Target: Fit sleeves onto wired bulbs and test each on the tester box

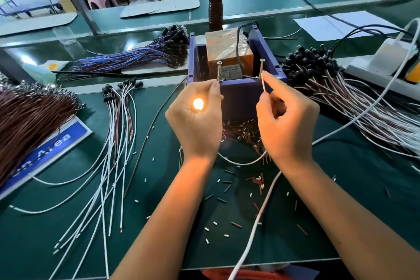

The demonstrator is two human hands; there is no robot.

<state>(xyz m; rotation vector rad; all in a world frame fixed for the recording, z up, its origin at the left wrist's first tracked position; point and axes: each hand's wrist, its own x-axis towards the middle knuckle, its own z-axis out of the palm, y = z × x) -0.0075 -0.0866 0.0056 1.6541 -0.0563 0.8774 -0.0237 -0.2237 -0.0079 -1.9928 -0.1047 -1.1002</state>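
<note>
Orange glow: bulb (pixel 198 104) lit in left hand (pixel 197 118) grip | right hand (pixel 285 120) pinches white lead (pixel 263 84) on right screw (pixel 261 68) of tester (pixel 236 68) | keep both contacts steady

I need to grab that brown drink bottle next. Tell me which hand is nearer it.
Left, narrowly. The left hand sits almost straight below the bottle, holding the lit bulb. The right hand is further to the side, pinching a white wire.
</note>
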